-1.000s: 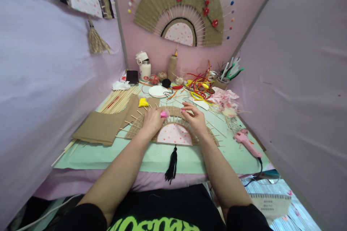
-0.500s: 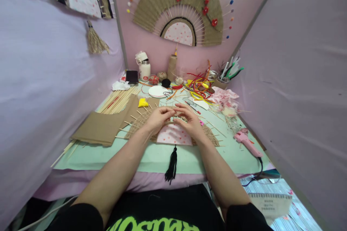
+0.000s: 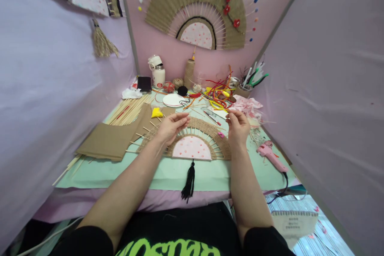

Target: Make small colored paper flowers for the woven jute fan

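Pinching closed with left hand (image 3: 171, 128) and right hand (image 3: 239, 129), can't tell on what, near mid-frame woven fan (image 3: 201, 124); best moving gently.

Soft, even light falls on the pale green bench (image 3: 163, 177), and shadows are faint. The pale purple cloth wall on the left (image 3: 60, 92) looks brighter than the grey-purple cloth wall on the right (image 3: 330, 80). The bottom left corner is dark. Tiny words on the white spiral paper pad (image 3: 300, 222) are fuzzy. The edges look stretched.
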A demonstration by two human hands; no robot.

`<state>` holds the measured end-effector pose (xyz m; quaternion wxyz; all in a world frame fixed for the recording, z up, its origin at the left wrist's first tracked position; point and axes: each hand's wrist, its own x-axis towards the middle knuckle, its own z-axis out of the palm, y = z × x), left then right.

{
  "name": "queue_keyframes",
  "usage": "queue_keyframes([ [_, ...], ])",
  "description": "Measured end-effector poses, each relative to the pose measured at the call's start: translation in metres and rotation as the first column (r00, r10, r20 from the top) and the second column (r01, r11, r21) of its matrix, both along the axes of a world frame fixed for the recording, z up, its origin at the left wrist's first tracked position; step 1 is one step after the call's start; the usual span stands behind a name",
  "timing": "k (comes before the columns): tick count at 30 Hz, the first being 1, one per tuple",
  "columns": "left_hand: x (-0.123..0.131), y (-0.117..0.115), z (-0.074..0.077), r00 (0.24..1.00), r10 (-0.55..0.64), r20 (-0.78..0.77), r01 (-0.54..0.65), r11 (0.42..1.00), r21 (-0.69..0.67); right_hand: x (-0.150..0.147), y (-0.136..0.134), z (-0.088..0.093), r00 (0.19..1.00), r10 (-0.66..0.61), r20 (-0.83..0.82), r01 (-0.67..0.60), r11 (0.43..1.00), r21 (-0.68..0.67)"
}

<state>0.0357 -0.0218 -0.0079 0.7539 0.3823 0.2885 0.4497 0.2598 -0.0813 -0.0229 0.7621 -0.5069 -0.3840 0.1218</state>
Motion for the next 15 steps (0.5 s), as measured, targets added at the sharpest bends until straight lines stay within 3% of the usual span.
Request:
queue_keyframes([
  [7, 0.000, 0.001, -0.001, 0.998, 0.055, -0.011, -0.054, 0.998, 0.037, -0.017, -0.004, 0.003, 0.987, 0.080, 0.139, -0.066, 0.992, -0.105],
  [15, -0.002, 0.000, -0.001, 0.995, -0.046, 0.085, 0.050, 0.998, -0.037, -0.030, -0.007, 0.007, 0.981, 0.144, 0.133, -0.125, 0.982, -0.143],
])
